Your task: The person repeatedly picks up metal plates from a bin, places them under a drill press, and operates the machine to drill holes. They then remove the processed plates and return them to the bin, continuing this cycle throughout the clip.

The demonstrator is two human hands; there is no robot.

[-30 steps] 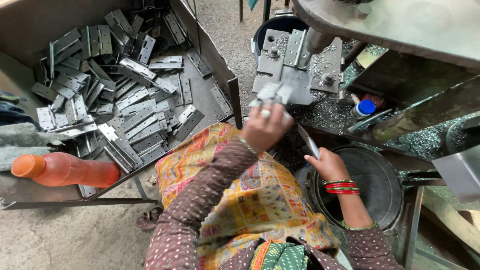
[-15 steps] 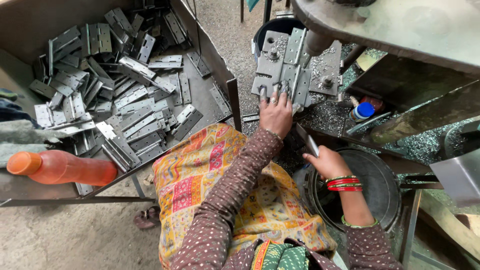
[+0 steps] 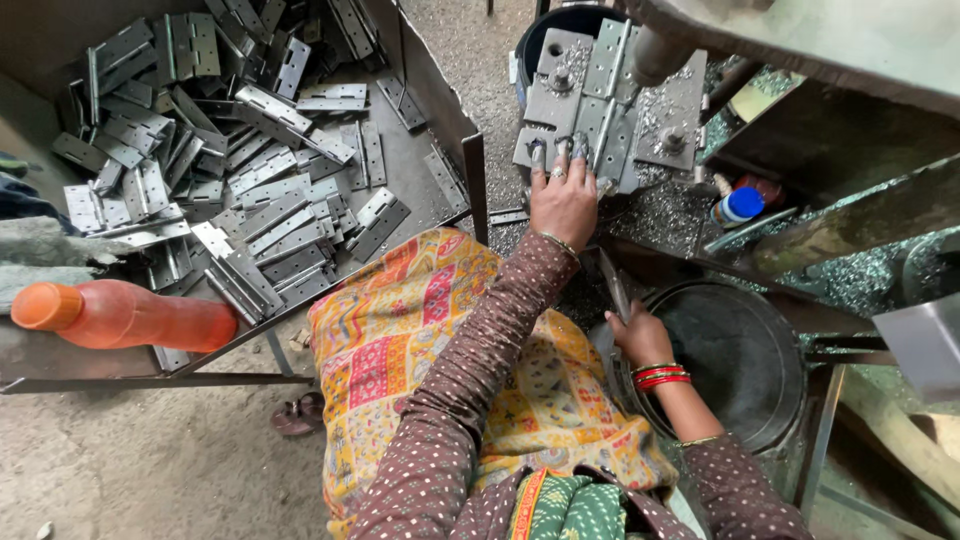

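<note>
Left hand [image 3: 563, 200] spread flat, fingers pressing steel hinge [image 3: 560, 150] onto press jig plate [image 3: 672, 120]; right hand [image 3: 640, 338] closed around lever handle [image 3: 613, 285]. Best seated flush, fingertips outside punch path.

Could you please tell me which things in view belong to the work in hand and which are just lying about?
In use:
left hand pressing a hinge on the machine's metal plate
right hand gripping a metal rod
tray of grey hinges

Lying about:
orange bottle
blue-capped bottle
sandal
</note>
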